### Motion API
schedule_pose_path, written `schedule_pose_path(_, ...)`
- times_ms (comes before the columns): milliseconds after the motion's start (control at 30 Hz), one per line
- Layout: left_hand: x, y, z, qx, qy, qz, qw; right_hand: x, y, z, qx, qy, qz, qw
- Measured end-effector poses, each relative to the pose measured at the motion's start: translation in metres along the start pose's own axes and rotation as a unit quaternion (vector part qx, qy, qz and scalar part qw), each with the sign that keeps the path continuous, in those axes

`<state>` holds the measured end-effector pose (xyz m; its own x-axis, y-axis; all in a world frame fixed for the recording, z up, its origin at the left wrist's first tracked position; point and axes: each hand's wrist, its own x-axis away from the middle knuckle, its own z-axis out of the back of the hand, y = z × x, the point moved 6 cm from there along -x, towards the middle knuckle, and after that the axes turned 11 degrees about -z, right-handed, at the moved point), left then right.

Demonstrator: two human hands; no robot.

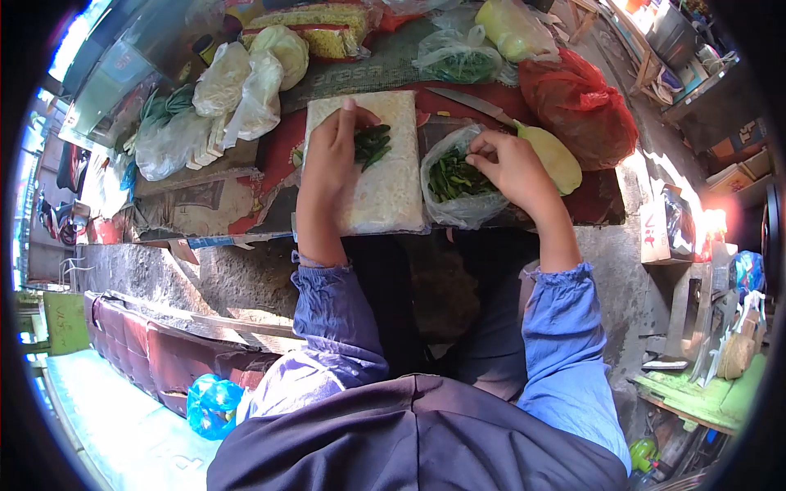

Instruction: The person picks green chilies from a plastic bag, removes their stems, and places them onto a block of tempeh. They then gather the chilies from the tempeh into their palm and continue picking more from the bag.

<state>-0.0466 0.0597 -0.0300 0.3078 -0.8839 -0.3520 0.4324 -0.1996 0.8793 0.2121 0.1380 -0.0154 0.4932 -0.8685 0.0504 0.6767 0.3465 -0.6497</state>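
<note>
A pale, worn cutting board [381, 192] lies in front of me with a small pile of green chilies [373, 147] on it. My left hand [332, 143] is on edge over the board's left side, beside the pile, its visible fingers apart. To the right, a clear plastic bag [467, 214] stands with its mouth wide, full of chopped-looking green pieces [454, 177]. Over its right rim is my right hand [509, 164], thumb and forefinger pinched together; whatever is between them is too small to make out.
A knife [467, 102] lies behind the bag, near a pale green gourd-like vegetable [553, 155]. A red plastic bag [577, 106] sits at the right. Bagged greens [458, 61], packs of yellow noodles [327, 33] and knotted clear bags [254, 90] line the back and left.
</note>
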Motion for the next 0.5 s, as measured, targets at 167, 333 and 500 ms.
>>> schedule_pose_path(167, -0.002, -0.008, 0.013, 0.146, 0.102, 0.015, 0.984, 0.004, -0.002, 0.011, -0.049, 0.019, -0.019, 0.998)
schedule_pose_path(333, -0.004, 0.005, 0.035, 0.137, 0.185, -0.059, 0.971, 0.005, 0.002, 0.020, -0.073, -0.002, -0.050, 0.996)
schedule_pose_path(500, -0.002, 0.056, -0.004, 0.174, -0.007, -0.130, 0.976, 0.005, -0.001, 0.023, -0.327, -0.025, -0.018, 0.945)
